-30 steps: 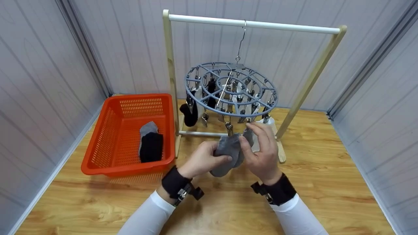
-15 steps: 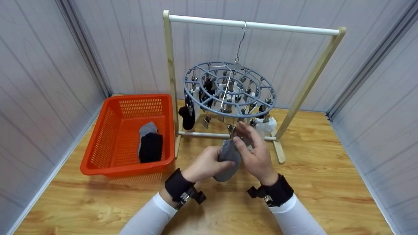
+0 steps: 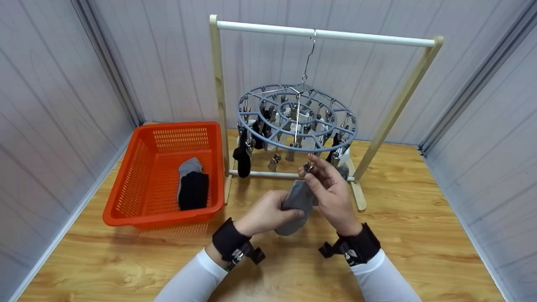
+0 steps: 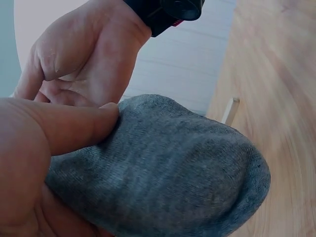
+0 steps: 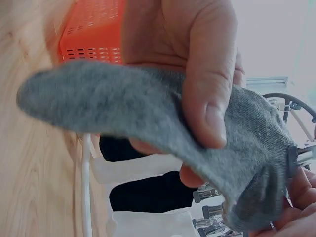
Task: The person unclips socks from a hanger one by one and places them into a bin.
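Observation:
A grey sock hangs from my left hand, which pinches it between thumb and fingers, its cuff pointing up. With my right hand I grip a metal clip on the near side of the round blue-grey hanger. In the right wrist view the dark tip of the clip is right at the cuff of the grey sock. The left wrist view shows the toe of the sock below my thumb. Black socks and white socks hang from other clips.
An orange basket stands on the left, holding a black sock and a grey sock. The hanger hooks onto a white rail on a wooden stand. Another grey sock hangs beyond my right hand.
The hanger has turned, its near side swinging right. My right hand has moved from beside a hanging grey sock onto a clip. My left hand keeps hold of its grey sock, shifting slightly right.

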The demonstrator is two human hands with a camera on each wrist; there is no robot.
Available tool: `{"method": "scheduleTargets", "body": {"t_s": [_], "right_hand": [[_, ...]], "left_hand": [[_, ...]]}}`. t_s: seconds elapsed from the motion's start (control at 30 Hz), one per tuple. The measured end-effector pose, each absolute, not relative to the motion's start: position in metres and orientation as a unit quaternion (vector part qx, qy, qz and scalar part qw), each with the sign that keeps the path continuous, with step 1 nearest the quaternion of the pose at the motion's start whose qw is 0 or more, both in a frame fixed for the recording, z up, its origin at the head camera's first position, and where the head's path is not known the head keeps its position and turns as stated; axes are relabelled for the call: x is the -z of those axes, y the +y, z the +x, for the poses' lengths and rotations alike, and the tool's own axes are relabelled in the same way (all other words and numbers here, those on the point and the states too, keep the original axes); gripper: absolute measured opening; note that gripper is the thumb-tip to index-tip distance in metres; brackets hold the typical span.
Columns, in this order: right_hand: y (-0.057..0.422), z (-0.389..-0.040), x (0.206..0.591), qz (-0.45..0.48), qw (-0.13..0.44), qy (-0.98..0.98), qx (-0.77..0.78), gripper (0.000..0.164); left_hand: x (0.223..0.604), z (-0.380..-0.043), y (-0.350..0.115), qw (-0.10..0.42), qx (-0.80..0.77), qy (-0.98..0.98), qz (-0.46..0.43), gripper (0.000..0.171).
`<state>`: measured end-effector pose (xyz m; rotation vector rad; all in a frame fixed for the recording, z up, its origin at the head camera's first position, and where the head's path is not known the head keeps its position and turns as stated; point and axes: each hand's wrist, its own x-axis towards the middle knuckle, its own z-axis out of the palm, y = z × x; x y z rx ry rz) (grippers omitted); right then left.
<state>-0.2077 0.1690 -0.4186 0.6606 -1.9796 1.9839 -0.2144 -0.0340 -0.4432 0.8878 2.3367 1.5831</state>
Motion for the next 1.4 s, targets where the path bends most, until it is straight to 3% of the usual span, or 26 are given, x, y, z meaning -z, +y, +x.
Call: {"method": "scheduleTargets", "body": {"t_s": [0.4, 0.7, 1.4], "right_hand": [[0.172, -0.210, 0.416, 0.181, 0.166, -0.692, -0.679, 0.026], [0.173, -0.212, 0.413, 0.176, 0.179, -0.690, -0.678, 0.020], [0.175, -0.212, 0.408, 0.162, 0.192, -0.700, -0.669, 0.022]], "left_hand": [[0.439, -0.217, -0.042, 0.075, -0.527, 0.788, 0.308, 0.017], [0.438, -0.217, -0.044, 0.077, -0.526, 0.788, 0.310, 0.018], [0.431, -0.219, -0.031, 0.080, -0.537, 0.786, 0.296, 0.019]]}}
